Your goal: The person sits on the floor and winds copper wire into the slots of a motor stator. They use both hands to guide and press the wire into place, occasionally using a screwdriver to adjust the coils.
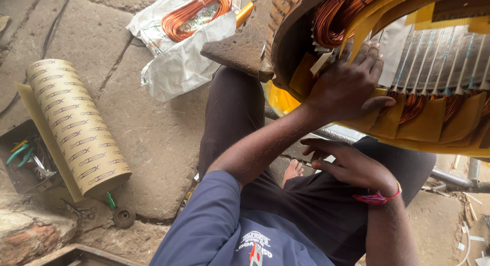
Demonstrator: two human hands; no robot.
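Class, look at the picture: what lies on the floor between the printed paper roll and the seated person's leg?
Head view: only bare stone floor lies between the paper roll and the leg.

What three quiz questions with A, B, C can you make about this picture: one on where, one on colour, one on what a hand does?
1. Where does the paper roll lie?
A. On the floor, at the left
B. On the lap
C. Inside the motor

2. What colour is the wire coil on the bag?
A. Blue
B. Copper-orange
C. Green

3. What is the left hand doing?
A. Holding pliers
B. Making a fist
C. Lying open on the motor

Answers:
1 A: the paper roll rests on the floor.
2 B: the wire coil on the bag shines copper-orange.
3 C: the left hand spreads its fingers on the motor.
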